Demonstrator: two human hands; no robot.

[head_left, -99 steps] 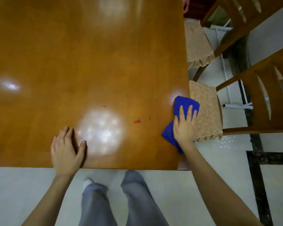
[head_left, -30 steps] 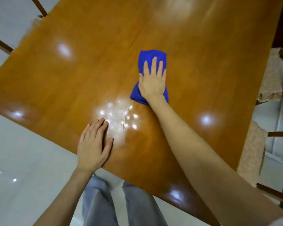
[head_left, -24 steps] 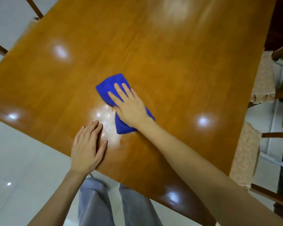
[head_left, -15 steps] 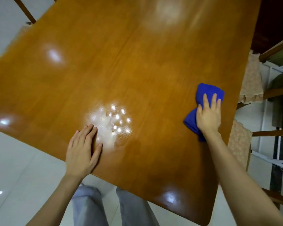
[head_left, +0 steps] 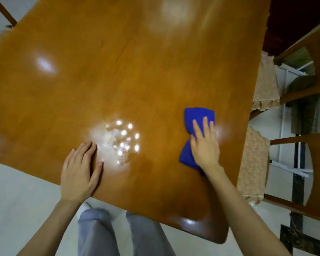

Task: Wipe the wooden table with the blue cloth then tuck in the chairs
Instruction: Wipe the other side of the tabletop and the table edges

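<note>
1. Nearest the person, at the table's front edge, the left hand [head_left: 79,172] lies flat and spread on the wooden table [head_left: 118,71], holding nothing, seemingly as a brace.
2. Further in and to the right, the right hand [head_left: 204,146] presses palm-down on the blue cloth [head_left: 199,117], fingers extended rather than curled around it.
3. The cloth's long axis runs away from the person, near the right edge.
4. Unwiped tabletop lies mostly left and beyond, so the right hand is better placed for the next stroke.
5. Past that edge, two chairs [head_left: 255,163] stand not yet tucked in.
6. No writing is legible.
</note>
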